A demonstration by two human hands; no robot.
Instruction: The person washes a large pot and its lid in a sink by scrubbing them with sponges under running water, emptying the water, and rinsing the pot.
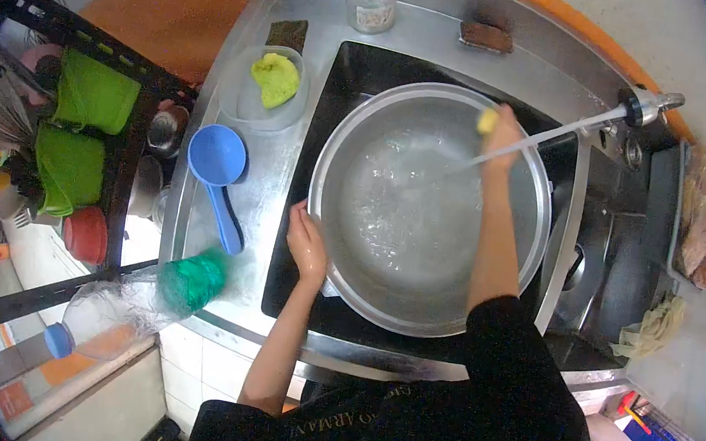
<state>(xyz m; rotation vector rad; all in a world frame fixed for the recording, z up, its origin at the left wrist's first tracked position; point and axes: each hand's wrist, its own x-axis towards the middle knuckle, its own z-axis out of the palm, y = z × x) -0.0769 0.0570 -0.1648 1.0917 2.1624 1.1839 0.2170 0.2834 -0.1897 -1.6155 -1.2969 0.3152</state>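
Note:
A large round metal basin [349, 286] sits in the black sink, with cloudy water inside. My left hand [306, 243] is cupped against its left side, fingers on the outer wall and rim. At the basin's upper right, my right hand [502, 140] is closed on a yellow sponge [488, 121] near the inner wall. A stream from the faucet [645, 106] passes by the right hand and runs down into the basin.
On the left counter are a clear plastic container [240, 99] with a yellow-green cloth [275, 80], a blue ladle [218, 156] and a green scrubbing mesh [192, 280]. A pump bottle [370, 2] and a brown scouring pad [486, 37] stand behind. Shelving [127, 157] flanks the left.

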